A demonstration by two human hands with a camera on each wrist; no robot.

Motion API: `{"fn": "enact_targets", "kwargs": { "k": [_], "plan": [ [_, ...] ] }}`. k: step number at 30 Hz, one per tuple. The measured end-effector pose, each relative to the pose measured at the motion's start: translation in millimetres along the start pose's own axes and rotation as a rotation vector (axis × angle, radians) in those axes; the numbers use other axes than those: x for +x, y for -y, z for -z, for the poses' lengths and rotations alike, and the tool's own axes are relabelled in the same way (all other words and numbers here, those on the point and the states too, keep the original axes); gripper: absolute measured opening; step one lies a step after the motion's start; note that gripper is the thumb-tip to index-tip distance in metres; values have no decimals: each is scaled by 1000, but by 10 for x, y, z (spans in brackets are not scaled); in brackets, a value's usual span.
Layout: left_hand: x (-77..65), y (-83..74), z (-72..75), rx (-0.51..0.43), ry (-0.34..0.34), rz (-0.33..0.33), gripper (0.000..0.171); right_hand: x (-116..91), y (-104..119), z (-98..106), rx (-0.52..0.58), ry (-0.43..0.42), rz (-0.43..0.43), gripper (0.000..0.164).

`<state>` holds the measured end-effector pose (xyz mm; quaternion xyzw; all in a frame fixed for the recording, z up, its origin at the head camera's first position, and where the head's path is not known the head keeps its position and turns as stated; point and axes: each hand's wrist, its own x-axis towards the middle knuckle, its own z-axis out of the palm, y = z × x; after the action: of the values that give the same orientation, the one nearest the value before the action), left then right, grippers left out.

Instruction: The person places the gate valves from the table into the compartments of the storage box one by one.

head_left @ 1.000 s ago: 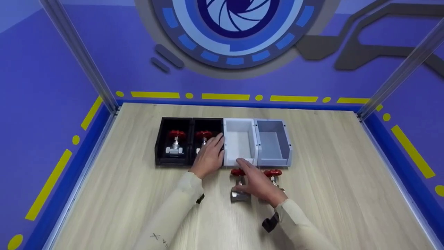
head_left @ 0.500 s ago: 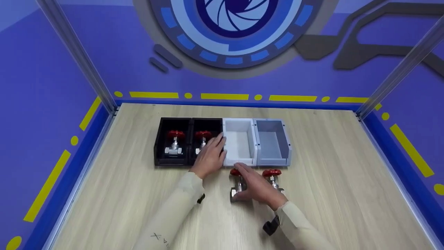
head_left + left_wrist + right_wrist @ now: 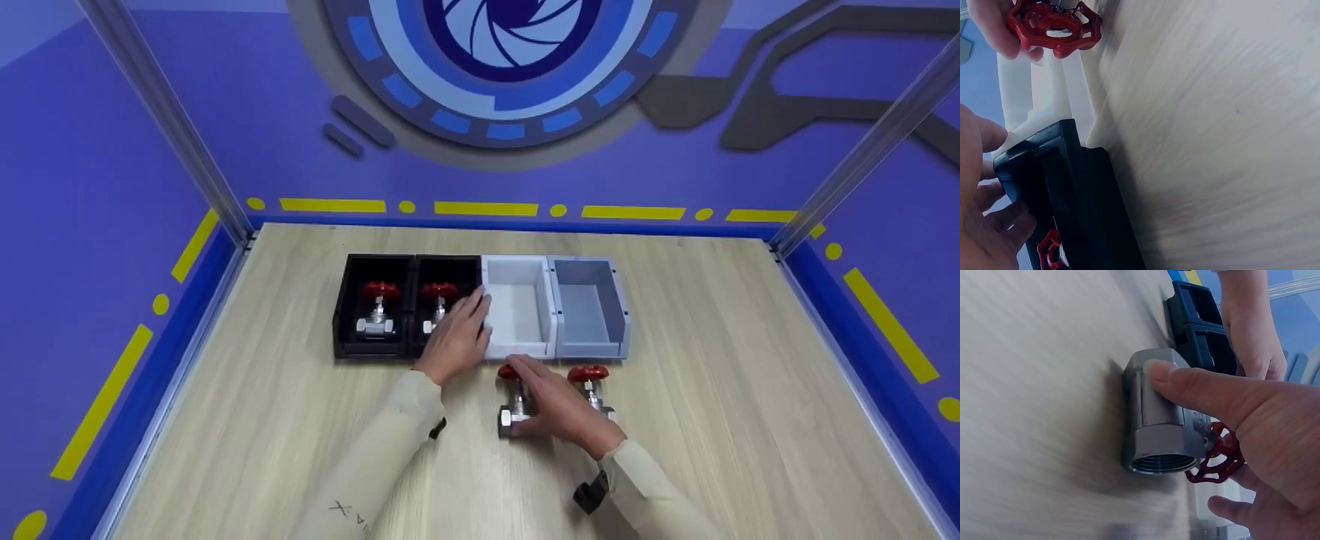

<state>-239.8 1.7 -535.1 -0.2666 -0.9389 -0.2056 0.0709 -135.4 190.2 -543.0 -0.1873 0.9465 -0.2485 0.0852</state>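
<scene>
On the tabletop in front of the bins, my right hand (image 3: 564, 409) grips a gate valve (image 3: 507, 420) with a red handwheel. The right wrist view has the thumb across its threaded metal body (image 3: 1154, 408), fingers by the handwheel (image 3: 1221, 458). My left hand (image 3: 456, 339) rests, fingers extended, over the wall between the second black bin (image 3: 450, 262) and the white bin (image 3: 517, 350). Part of the valve (image 3: 439, 291) in that black bin is hidden by it. A matching valve (image 3: 589, 373) stands right of the held one, partly behind my right hand.
The leftmost black bin (image 3: 375, 349) holds another red-wheeled valve (image 3: 377, 319). At the right end of the row stands an empty grey bin (image 3: 592, 350). Blue-purple panels (image 3: 480, 176) enclose the wooden table (image 3: 720, 390) at the back and sides.
My right hand has drawn slightly back from the white bin's front and closed around the left valve, its thumb coming down onto the body. My left hand has barely shifted.
</scene>
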Motion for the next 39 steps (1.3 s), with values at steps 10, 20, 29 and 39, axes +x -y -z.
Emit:
{"fn": "enact_targets", "kwargs": {
  "k": [10, 20, 29, 39],
  "plan": [
    [2, -4, 0, 10, 25, 8, 54, -37, 13, -57, -108, -30, 24, 112],
    [1, -19, -11, 12, 3, 11, 55, -33, 14, -108, -165, -63, 57, 115],
    [-2, -13, -52, 23, -87, -36, 56, -24, 3, -139, -212, -95, 93, 120],
    [-16, -14, -64, 27, -61, -18, 57, -22, -5, -174, -231, -91, 71, 114]
  ]
}}
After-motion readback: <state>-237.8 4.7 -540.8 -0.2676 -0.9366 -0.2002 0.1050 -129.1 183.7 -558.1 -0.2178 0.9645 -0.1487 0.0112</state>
